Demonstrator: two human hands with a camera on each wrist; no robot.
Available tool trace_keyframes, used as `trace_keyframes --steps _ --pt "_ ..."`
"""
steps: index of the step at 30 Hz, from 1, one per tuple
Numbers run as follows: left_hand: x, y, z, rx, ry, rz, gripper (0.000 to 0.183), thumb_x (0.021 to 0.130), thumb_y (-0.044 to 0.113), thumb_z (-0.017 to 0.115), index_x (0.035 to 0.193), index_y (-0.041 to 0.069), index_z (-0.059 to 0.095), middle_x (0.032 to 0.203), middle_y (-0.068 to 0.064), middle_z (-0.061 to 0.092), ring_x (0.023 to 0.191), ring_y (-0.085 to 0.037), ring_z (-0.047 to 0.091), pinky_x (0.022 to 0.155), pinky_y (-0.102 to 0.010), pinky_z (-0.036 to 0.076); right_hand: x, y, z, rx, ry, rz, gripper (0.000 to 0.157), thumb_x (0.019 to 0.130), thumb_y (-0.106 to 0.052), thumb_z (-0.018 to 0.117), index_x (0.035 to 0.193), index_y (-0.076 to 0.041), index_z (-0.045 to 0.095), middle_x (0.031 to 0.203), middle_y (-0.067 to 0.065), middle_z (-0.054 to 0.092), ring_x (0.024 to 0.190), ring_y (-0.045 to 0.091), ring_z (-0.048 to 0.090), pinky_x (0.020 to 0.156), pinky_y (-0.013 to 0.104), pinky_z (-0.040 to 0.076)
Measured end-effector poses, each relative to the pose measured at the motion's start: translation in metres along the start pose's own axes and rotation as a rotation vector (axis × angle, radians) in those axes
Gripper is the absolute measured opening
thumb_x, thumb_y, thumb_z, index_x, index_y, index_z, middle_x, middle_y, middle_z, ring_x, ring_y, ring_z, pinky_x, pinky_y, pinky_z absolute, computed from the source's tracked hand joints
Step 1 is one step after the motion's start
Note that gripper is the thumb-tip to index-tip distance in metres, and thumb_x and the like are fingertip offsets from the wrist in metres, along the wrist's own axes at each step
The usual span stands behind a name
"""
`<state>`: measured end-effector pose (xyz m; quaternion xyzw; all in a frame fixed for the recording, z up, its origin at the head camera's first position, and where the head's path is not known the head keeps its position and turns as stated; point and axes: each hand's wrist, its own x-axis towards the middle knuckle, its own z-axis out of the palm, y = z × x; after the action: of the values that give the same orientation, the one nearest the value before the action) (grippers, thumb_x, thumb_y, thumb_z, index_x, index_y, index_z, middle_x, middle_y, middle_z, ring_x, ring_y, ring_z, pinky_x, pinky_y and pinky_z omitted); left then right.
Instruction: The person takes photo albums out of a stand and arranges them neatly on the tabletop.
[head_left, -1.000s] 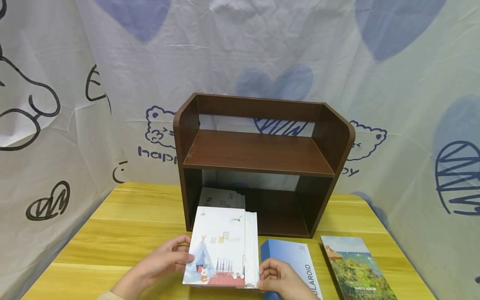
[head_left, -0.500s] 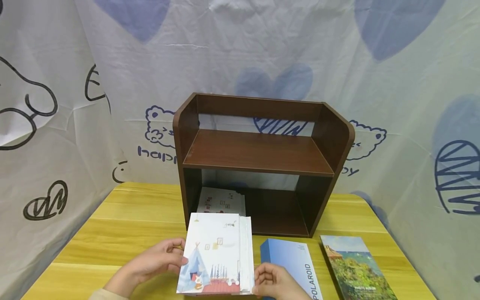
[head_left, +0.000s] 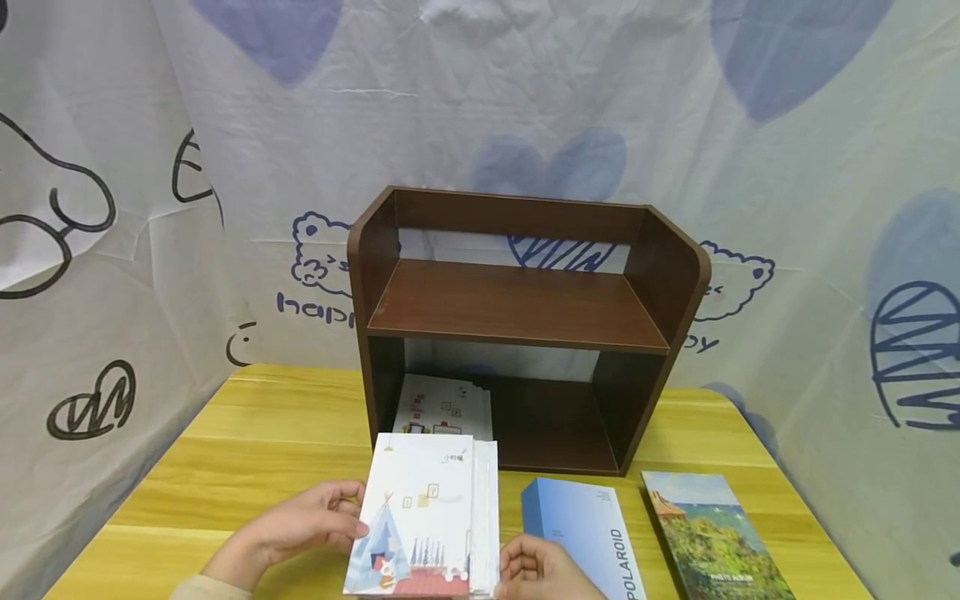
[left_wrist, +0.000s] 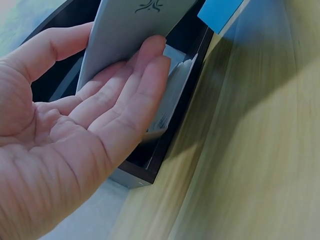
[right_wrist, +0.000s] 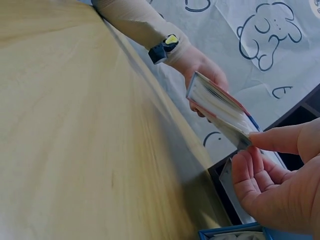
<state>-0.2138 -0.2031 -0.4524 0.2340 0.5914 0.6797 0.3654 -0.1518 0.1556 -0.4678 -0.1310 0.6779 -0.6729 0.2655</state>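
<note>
A white photo album [head_left: 420, 508] with a tent drawing on its cover is held up by both hands in front of the shelf. My left hand [head_left: 300, 525] grips its left edge, thumb at the side and fingers behind, as the left wrist view shows under the album [left_wrist: 132, 37]. At the lower right corner my right hand [head_left: 546, 571] pinches the album between thumb and fingertips. Seen edge-on in the right wrist view, the album [right_wrist: 220, 102] has pages between its covers. A similar white album [head_left: 442, 402] lies in the lower shelf compartment, partly hidden.
The dark brown two-tier shelf [head_left: 517, 302] stands on the yellow wooden table [head_left: 195, 492]. A blue album marked POLAROID [head_left: 585, 533] lies beside my right hand. Further right lies a photo album with a landscape cover [head_left: 720, 533]. Printed cloth [head_left: 465, 100] hangs behind.
Both hands have moved the white album down and to the left, toward me. More of the album in the lower compartment now shows. The other albums have stayed in place.
</note>
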Motion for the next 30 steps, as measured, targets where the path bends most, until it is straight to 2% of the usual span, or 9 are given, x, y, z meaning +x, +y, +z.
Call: trace_keyframes --steps 7,12,15,23,30 --pt "-0.001 -0.002 -0.005 0.003 -0.014 -0.027 0.023 0.092 0.001 0.054 0.115 0.0 0.049 0.11 -0.01 0.07 0.098 -0.021 0.069 0.086 -0.034 0.058 0.002 0.004 0.003 0.001 -0.001 0.016 0.02 0.083 -0.001 0.063 0.101 0.004 0.058 0.081 -0.003 0.06 0.072 0.006 0.057 0.064 0.015 0.05" --pt "-0.002 -0.004 -0.008 0.01 -0.027 -0.047 0.023 0.091 0.0 0.055 0.113 0.0 0.05 0.109 -0.01 0.071 0.099 -0.02 0.069 0.087 -0.034 0.058 0.003 0.009 0.003 -0.008 -0.062 -0.058 0.034 0.087 -0.003 0.063 0.103 0.022 0.048 0.083 -0.004 0.059 0.072 0.001 0.058 0.067 0.012 0.049" --pt "-0.003 -0.007 -0.01 0.016 -0.033 -0.053 0.021 0.091 -0.001 0.055 0.112 0.0 0.051 0.108 -0.009 0.071 0.098 -0.019 0.069 0.086 -0.034 0.058 0.004 0.012 0.003 -0.009 -0.087 -0.085 0.04 0.088 -0.003 0.062 0.107 0.027 0.043 0.084 -0.004 0.058 0.073 0.0 0.058 0.069 0.011 0.049" --pt "-0.005 -0.015 -0.014 -0.002 -0.071 -0.04 0.028 0.091 -0.003 0.054 0.119 -0.007 0.05 0.108 -0.009 0.071 0.097 -0.018 0.069 0.084 -0.033 0.059 0.006 0.016 0.006 -0.008 -0.088 -0.053 0.03 0.086 -0.004 0.062 0.103 0.019 0.052 0.083 -0.004 0.059 0.074 0.003 0.058 0.07 0.013 0.049" --pt "-0.006 -0.017 -0.015 -0.004 -0.096 -0.06 0.024 0.091 -0.003 0.054 0.115 -0.004 0.052 0.106 -0.007 0.072 0.098 -0.018 0.069 0.085 -0.034 0.059 0.008 0.02 0.006 0.017 -0.088 -0.044 0.028 0.085 -0.004 0.065 0.101 0.016 0.054 0.082 -0.004 0.059 0.072 0.003 0.057 0.067 0.011 0.047"
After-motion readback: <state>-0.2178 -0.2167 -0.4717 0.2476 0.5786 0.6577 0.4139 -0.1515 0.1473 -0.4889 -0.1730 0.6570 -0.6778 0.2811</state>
